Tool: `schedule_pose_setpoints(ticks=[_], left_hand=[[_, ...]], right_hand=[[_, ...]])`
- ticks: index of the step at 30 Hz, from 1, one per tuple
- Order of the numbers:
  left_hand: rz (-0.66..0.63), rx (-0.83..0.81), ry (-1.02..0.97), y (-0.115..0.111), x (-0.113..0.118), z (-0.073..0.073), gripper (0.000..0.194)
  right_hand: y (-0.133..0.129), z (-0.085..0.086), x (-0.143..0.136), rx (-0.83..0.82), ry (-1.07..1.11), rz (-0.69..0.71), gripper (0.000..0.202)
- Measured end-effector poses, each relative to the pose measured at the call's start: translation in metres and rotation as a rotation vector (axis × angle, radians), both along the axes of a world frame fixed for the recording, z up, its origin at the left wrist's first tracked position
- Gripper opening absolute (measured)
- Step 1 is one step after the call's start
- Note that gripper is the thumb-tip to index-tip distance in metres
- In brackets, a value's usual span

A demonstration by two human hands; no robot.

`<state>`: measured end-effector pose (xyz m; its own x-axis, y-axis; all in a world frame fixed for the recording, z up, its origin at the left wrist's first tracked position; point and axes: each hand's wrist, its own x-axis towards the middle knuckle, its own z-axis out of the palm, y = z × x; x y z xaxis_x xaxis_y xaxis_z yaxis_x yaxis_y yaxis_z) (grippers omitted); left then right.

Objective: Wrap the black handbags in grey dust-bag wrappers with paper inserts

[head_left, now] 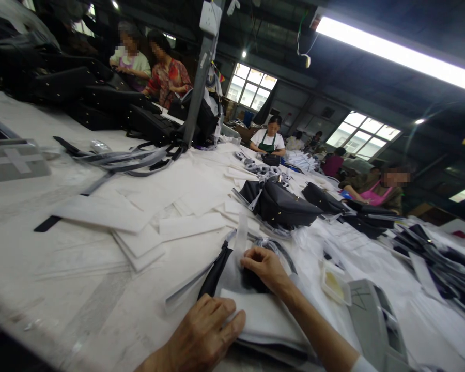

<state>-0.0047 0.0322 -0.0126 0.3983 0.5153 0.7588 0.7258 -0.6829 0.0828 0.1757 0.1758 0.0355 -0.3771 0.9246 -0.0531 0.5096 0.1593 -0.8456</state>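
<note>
In front of me lies a black bag with a folded white sheet over its near side. My left hand is closed at the bag's near left edge, its fingers curled and its thumb lying on the white sheet. Above the bag's opening, my right hand is pinched at the lower end of a translucent strip that stands up from the fingers. The right fingertips partly hide the strip's end. Wrapped straps curve behind the right hand.
White sheets lie scattered at left, beside grey-wrapped straps. Further back are a black bag and a metal post. A small plastic tub and a grey container stand at right. Several people work around the table.
</note>
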Motion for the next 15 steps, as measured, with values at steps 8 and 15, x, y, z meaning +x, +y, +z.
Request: schedule_pose_setpoints(ticks=[8,15], left_hand=[[0.013,-0.002,0.012,-0.001,-0.001,0.001,0.026],[0.002,0.043,-0.024,0.004,0.002,-0.006,0.028]], right_hand=[[0.003,0.01,0.006,0.037,-0.058,-0.02,0.029],[-0.022,-0.004,-0.013,0.396,-0.263,0.207,0.019]])
